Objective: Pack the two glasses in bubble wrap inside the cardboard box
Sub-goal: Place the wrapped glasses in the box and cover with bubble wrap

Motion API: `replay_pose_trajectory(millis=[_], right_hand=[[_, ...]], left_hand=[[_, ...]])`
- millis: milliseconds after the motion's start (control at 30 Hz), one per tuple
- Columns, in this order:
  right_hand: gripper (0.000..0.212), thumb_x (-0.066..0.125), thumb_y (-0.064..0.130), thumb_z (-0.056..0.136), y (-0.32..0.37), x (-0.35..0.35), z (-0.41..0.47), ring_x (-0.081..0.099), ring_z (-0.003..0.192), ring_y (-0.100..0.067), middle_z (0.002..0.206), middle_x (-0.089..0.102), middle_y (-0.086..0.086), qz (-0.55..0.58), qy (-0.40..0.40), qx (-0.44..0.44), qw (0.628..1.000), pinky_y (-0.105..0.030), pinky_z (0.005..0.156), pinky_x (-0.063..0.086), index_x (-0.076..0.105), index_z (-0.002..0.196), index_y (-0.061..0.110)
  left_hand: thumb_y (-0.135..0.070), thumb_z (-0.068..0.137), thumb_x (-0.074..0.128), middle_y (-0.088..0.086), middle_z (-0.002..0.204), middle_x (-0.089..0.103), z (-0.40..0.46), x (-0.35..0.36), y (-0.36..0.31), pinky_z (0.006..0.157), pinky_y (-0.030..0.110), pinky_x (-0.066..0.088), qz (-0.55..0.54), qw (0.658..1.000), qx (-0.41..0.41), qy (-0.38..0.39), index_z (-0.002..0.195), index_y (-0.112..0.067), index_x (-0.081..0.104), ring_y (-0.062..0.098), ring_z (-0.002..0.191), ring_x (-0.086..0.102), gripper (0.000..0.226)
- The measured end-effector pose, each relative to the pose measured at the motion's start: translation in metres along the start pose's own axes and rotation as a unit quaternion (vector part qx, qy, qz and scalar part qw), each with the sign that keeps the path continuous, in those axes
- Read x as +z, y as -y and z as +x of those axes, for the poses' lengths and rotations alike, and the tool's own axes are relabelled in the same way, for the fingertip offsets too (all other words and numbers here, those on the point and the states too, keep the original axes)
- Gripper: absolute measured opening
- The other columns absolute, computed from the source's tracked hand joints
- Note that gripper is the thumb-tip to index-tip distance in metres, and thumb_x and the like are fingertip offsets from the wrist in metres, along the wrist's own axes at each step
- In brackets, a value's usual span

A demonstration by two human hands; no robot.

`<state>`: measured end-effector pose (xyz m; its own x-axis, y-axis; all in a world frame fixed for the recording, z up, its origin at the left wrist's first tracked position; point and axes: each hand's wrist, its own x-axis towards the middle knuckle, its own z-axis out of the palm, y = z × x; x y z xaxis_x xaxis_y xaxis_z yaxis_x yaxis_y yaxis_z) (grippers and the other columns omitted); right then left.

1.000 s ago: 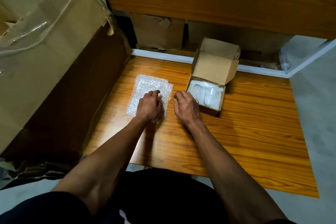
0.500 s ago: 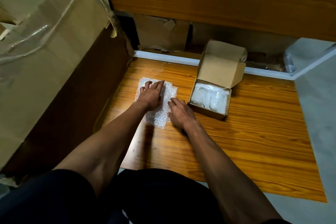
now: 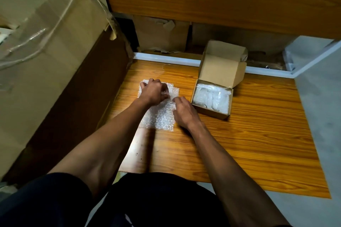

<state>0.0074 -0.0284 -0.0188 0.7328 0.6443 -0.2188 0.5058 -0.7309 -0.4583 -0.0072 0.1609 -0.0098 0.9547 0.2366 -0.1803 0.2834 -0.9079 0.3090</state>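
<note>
A sheet of bubble wrap lies flat on the wooden board, its left edge close to the board's left edge and to the side of the large cardboard carton standing there; little free room on that side. The left hand rests on the far part of the sheet with fingers curled, apparently gathering the wrap — whether it truly pinches the material cannot be told, since the fingertips are hidden under the hand. The right hand lies at the sheet's right edge, fingers bent down onto it; the grip there is likewise unclear. Just right of that hand, near but apart, sits the small cardboard box, lid flap raised at the back. Inside it, pale bubble-wrapped contents fill the cavity, and the rim of one glass shows at the near left; a second glass cannot be made out through the wrap. Right of the box the board is open up to its right edge, where grey floor begins. A white frame rail bounds the board's far edge. The large carton is cut off at the left of the picture — loose clear tape hangs across it.
</note>
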Motion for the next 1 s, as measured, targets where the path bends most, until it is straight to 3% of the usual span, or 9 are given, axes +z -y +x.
replay_pose_trajectory(millis=[100, 167, 267, 367, 567, 667, 800, 867, 1000], right_hand=[[0.066, 0.078, 0.018, 0.091, 0.002, -0.008, -0.003, 0.052, 0.126, -0.024, 0.144, 0.045, -0.006, 0.066, -0.101, -0.007, 0.993, -0.036, 0.106, 0.049, 0.042, 0.147, 0.015], [0.082, 0.084, 0.021, 0.085, 0.003, -0.016, -0.003, 0.05, 0.13, -0.024, 0.149, 0.042, -0.007, 0.111, -0.122, -0.008, 0.986, -0.035, 0.109, 0.046, 0.035, 0.151, 0.016], [0.093, 0.087, 0.023, 0.082, 0.005, -0.032, 0.0, 0.049, 0.132, -0.024, 0.146, 0.051, -0.007, 0.195, -0.089, 0.019, 0.977, -0.038, 0.107, 0.045, 0.029, 0.154, 0.027], [0.059, 0.087, 0.024, 0.084, -0.001, -0.049, 0.001, 0.065, 0.11, -0.017, 0.116, 0.068, 0.006, 0.281, -0.038, 0.067, 0.957, -0.027, 0.081, 0.051, 0.057, 0.134, 0.029], [0.02, 0.077, 0.023, 0.093, -0.026, -0.081, -0.018, 0.075, 0.099, -0.027, 0.105, 0.079, -0.005, 0.45, 0.031, 0.076, 0.889, -0.036, 0.08, 0.061, 0.075, 0.111, 0.014], [0.036, 0.078, 0.028, 0.092, -0.042, -0.094, -0.035, 0.073, 0.109, -0.028, 0.114, 0.078, -0.008, 0.547, 0.058, 0.092, 0.83, -0.041, 0.094, 0.057, 0.07, 0.121, 0.007], [0.106, 0.088, 0.029, 0.076, -0.058, -0.087, -0.052, 0.068, 0.123, -0.027, 0.128, 0.074, -0.008, 0.639, 0.041, 0.132, 0.756, -0.05, 0.116, 0.043, 0.027, 0.159, 0.006], [0.11, 0.086, 0.02, 0.076, -0.059, -0.083, -0.06, 0.07, 0.12, -0.026, 0.126, 0.074, -0.011, 0.659, 0.015, 0.142, 0.739, -0.051, 0.118, 0.04, 0.019, 0.161, 0.005], [0.095, 0.083, 0.015, 0.076, -0.06, -0.089, -0.069, 0.069, 0.119, -0.025, 0.13, 0.072, -0.012, 0.668, -0.049, 0.155, 0.726, -0.051, 0.117, 0.043, 0.035, 0.157, 0.003]], left_hand=[[-0.042, 0.089, 0.083, -0.005, 0.099, 0.07, -0.001, -0.013, 0.007, 0.106, 0.048, 0.036, -0.163, 0.985, 0.003, 0.058, 0.094, -0.023, 0.073, 0.014, 0.101, 0.058, 0.023], [-0.03, 0.085, 0.089, 0.0, 0.085, 0.071, -0.006, -0.024, 0.009, 0.09, 0.035, 0.047, -0.312, 0.942, 0.02, 0.124, 0.09, -0.015, 0.074, 0.012, 0.082, 0.061, 0.021], [-0.016, 0.088, 0.086, 0.009, 0.094, 0.074, -0.018, -0.04, 0.003, 0.089, 0.033, 0.05, -0.415, 0.893, 0.036, 0.169, 0.1, -0.009, 0.077, 0.015, 0.091, 0.065, 0.017], [-0.009, 0.092, 0.079, 0.01, 0.099, 0.075, -0.027, -0.049, -0.004, 0.092, 0.03, 0.051, -0.468, 0.872, 0.029, 0.143, 0.106, -0.002, 0.077, 0.015, 0.095, 0.066, 0.015], [-0.018, 0.097, 0.075, 0.007, 0.09, 0.069, -0.041, -0.051, -0.012, 0.076, 0.027, 0.047, -0.55, 0.833, -0.004, 0.056, 0.103, 0.002, 0.073, 0.017, 0.081, 0.055, 0.021], [-0.02, 0.099, 0.073, -0.004, 0.077, 0.065, -0.046, -0.05, -0.023, 0.063, 0.022, 0.043, -0.611, 0.79, -0.042, 0.014, 0.089, -0.012, 0.068, 0.008, 0.067, 0.051, 0.014], [-0.026, 0.1, 0.073, -0.005, 0.076, 0.057, -0.052, -0.04, -0.041, 0.061, 0.025, 0.039, -0.634, 0.767, -0.089, -0.045, 0.084, -0.022, 0.059, 0.008, 0.061, 0.043, 0.022], [-0.027, 0.1, 0.072, -0.001, 0.083, 0.057, -0.055, -0.034, -0.05, 0.063, 0.026, 0.041, -0.635, 0.766, -0.093, -0.048, 0.093, -0.019, 0.058, 0.009, 0.065, 0.044, 0.019], [-0.029, 0.101, 0.071, 0.004, 0.109, 0.071, -0.061, -0.028, -0.065, 0.071, 0.027, 0.054, -0.621, 0.774, -0.112, -0.047, 0.118, -0.005, 0.062, 0.015, 0.087, 0.063, 0.031]])
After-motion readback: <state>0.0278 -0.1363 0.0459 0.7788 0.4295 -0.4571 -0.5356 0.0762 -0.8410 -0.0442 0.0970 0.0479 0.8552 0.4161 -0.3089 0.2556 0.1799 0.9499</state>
